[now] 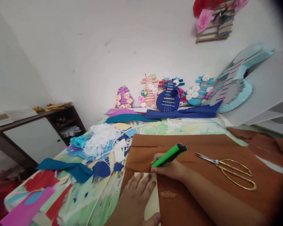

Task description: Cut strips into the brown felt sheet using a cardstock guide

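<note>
My left hand [138,199] lies spread on a cream strip of card [154,201], pressing it onto a large brown sheet [186,194]. Gripped in my right hand [171,169] is a thick green marker pen [167,156], tilted with its black end up to the right. Its tip is hidden behind my fingers, near the top edge of the card. To the right, gold-handled scissors [226,171] rest on the brown sheet, blades pointing left.
White cord [103,141] lies tangled among coloured paper scraps at the left. Several small paper-decorated lutes, one dark blue [168,99], lean along the wall. A larger pale-blue instrument [235,91] stands back right. Torn brown paper [261,146] lies at the right. A cabinet [35,138] stands far left.
</note>
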`<state>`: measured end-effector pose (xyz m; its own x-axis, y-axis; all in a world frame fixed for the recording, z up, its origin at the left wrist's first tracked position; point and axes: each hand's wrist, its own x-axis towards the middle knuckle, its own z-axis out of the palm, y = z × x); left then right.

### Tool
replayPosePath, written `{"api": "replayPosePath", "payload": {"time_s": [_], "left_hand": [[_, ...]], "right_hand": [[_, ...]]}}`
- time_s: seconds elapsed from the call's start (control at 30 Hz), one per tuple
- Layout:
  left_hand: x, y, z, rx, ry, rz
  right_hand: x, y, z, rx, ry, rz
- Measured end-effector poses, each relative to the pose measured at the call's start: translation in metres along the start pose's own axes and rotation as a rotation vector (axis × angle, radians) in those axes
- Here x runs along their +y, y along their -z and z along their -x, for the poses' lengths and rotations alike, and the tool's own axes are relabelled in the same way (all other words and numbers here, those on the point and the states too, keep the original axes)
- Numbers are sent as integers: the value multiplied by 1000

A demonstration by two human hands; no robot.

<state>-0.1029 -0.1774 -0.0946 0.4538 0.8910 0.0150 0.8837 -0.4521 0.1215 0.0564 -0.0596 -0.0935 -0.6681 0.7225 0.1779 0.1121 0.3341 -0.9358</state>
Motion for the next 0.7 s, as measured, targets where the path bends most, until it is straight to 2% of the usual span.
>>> {"api": "replayPosePath", "payload": {"time_s": [0.3, 0.47, 0.7], "left_hand": [[-2, -4, -1, 13, -8, -26], [-3, -4, -2, -24, -4, -45], [-4, -9, 1, 48, -32, -82]], "right_hand": [[-4, 3, -1, 20, -13, -43], [0, 5, -1, 0, -12, -77], [-4, 4, -2, -65, -6, 20]]}}
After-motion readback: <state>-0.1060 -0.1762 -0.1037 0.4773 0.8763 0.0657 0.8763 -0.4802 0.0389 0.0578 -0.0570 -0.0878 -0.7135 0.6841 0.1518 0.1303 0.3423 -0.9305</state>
